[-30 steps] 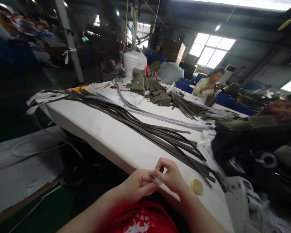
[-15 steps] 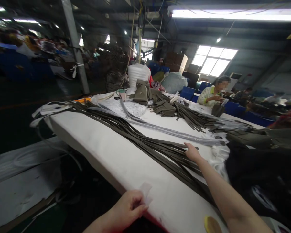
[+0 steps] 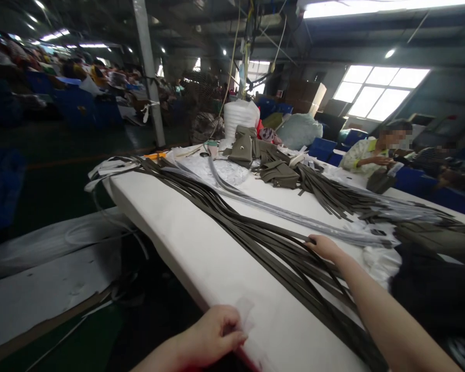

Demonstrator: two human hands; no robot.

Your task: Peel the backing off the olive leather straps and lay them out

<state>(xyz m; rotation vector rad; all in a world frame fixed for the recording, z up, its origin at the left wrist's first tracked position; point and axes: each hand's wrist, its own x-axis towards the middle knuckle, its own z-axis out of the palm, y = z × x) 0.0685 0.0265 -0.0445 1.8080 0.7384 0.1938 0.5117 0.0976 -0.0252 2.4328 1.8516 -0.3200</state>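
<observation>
The right hand's [image 3: 327,249] grip pinches a strap [image 3: 281,229] above the counter [image 3: 178,232]; the left hand's [image 3: 217,333] holds clear film [image 3: 246,311]. Overlapping straps [image 3: 242,235] could tangle if one is pulled.

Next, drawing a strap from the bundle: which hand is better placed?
Right hand, probably: it pinches a dark flat strap. The left hand, at the edge of the white table, holds a translucent slip.

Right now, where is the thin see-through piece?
In the head view, the see-through piece is low, just right of centre, held in your left hand at the near edge of the white table.
</observation>
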